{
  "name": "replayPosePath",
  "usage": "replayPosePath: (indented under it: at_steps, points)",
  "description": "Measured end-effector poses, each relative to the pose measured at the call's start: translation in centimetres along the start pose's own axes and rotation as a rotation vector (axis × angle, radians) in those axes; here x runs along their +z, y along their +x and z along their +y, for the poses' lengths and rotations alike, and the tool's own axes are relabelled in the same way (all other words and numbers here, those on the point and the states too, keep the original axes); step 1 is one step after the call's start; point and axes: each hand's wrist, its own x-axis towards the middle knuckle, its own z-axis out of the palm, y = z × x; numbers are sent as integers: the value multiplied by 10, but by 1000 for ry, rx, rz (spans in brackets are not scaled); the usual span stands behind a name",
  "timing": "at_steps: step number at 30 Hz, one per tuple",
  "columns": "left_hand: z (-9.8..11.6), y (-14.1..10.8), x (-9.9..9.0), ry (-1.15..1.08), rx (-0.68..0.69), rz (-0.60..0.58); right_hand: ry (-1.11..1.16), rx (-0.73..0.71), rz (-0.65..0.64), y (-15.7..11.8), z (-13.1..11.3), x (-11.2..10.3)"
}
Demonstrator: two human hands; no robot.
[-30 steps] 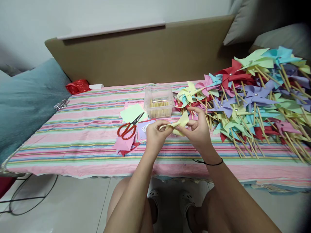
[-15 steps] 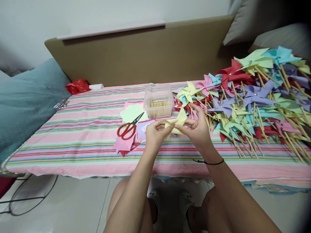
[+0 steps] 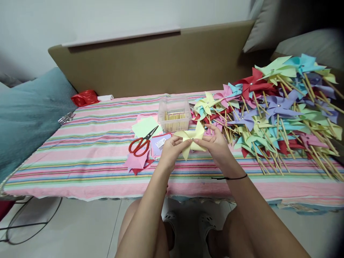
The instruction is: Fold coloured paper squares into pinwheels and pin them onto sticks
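Observation:
Between both hands is a pale yellow paper pinwheel [image 3: 197,133], its blades folded in to the centre, where a small metallic spot shows. My left hand [image 3: 172,150] pinches its left side, thumb pressed near the centre. From the other side my right hand [image 3: 217,144] grips it, thumb also by the centre and the index finger stretched away. Just behind stands a clear plastic box [image 3: 174,113] with many thin wooden sticks [image 3: 176,122] inside. Left of my hands, red-handled scissors [image 3: 143,141] lie on coloured paper squares [image 3: 145,126].
A large heap of finished pinwheels on sticks [image 3: 278,105] fills the right of the striped cloth [image 3: 88,154]. A red plastic bag [image 3: 85,98] and a small white object [image 3: 105,98] lie at the back left. A teal cushion [image 3: 34,111] borders the left side.
The yellow pinwheel has turned to face me more, with its lower blade now showing. My right fingers have lowered slightly. The view has shifted a little.

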Motion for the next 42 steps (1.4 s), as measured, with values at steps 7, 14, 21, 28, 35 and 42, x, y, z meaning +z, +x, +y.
replayPosePath:
  at_steps: [7,14,21,28,35,42]
  points:
    - [-3,1,3,-43,36,64,37,7,-28,0,-1,5]
    - [20,-3,-26,-263,76,316,74,-72,65,5,-3,6]
    - [52,-23,-70,-562,168,492,-123,-159,43,25,-8,13]
    - [64,-38,-75,-786,158,549,-868,-250,-153,110,-30,53]
    - [68,-45,-87,-883,204,622,-1204,-110,-307,186,-2,94]
    - [66,-51,-93,-942,176,617,-1094,-172,-245,207,22,113]
